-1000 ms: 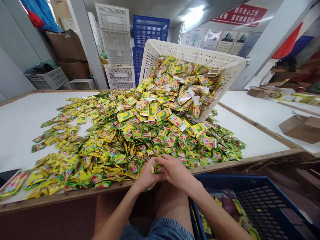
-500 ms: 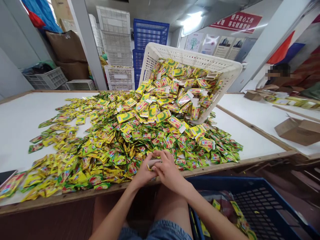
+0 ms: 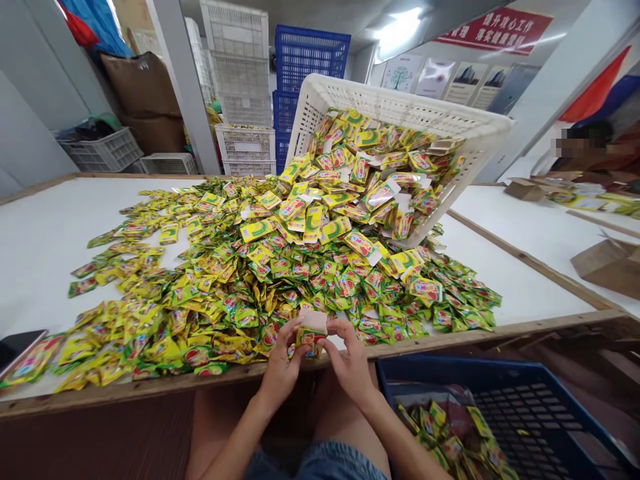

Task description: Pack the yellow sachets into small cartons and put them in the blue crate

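Between my two hands is a small yellow-and-green carton [image 3: 311, 333], its pale inner flap raised at the top. My left hand [image 3: 283, 357] pinches the carton's left side with thumb and fingers. On the opposite side, my right hand [image 3: 349, 360] grips it with thumb and forefinger. Just beyond them spreads a heap of small yellow and green sachets [image 3: 220, 280]. A tilted white plastic basket [image 3: 465, 127] lies on the heap, with many small cartons [image 3: 350, 180] spilling out of its mouth.
Below right stands a blue crate [image 3: 530, 393] holding packed pieces. A dark phone [image 3: 20, 347] lies at the table's left. Stacked crates [image 3: 245, 87] rise behind. Cardboard boxes [image 3: 607, 267] sit on the right table, where another person's head [image 3: 583, 140] shows.
Both hands have turned, so the carton's printed side and pale flap now show between them. The view has shifted slightly, moving the scene a little to the right.
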`<state>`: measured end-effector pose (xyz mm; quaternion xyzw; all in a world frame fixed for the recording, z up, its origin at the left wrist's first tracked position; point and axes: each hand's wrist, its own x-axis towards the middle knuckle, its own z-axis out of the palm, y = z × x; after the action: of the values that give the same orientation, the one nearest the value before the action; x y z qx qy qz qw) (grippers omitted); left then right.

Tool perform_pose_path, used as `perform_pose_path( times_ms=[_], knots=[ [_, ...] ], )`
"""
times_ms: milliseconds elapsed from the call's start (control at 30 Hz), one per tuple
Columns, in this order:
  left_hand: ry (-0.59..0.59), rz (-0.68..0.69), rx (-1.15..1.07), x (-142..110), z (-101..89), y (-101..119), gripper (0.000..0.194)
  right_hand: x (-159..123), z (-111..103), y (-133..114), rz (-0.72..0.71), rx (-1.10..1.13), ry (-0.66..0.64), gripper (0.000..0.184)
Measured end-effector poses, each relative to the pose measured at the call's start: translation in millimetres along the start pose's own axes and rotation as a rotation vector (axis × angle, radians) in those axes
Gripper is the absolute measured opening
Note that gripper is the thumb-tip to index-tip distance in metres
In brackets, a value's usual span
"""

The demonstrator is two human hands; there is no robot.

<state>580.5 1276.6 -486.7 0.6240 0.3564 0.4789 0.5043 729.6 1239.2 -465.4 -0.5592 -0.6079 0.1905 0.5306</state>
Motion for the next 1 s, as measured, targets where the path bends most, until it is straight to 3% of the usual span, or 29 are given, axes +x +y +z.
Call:
perform_pose_path(
  times_ms=[67,200,300,433,567,667,1000],
  knots=[
    [-0.033,0.006,0.051,4,-3.4,1,0.033,3,-1,0,-0.068,-0.074,-0.057,0.014],
    [-0.076,0.018,0.113,11,-9.9,11,0.012,11,-2,-5,-0.137,-0.076,-0.177,0.019],
    [-0.070,0.023,0.073,10,-9.1,19,0.012,14,0,-9,-0.114,-0.032,-0.132,0.019],
    [0.002,-0.002,-0.047,7,-5.0,19,0.037,14,3,-10,-0.037,0.001,-0.032,0.024],
    [-0.064,0.136,0.093,7,-7.8,24,0.021,15,1,-10,-0.111,0.012,-0.109,0.017],
    [-0.060,0.222,0.187,6,-10.4,31,0.021,14,-2,-10,-0.164,-0.001,-0.133,0.015],
    [0.062,0.131,0.166,5,0.8,37,0.013,16,-3,-15,-0.122,-0.119,-0.079,0.013]
  ],
)
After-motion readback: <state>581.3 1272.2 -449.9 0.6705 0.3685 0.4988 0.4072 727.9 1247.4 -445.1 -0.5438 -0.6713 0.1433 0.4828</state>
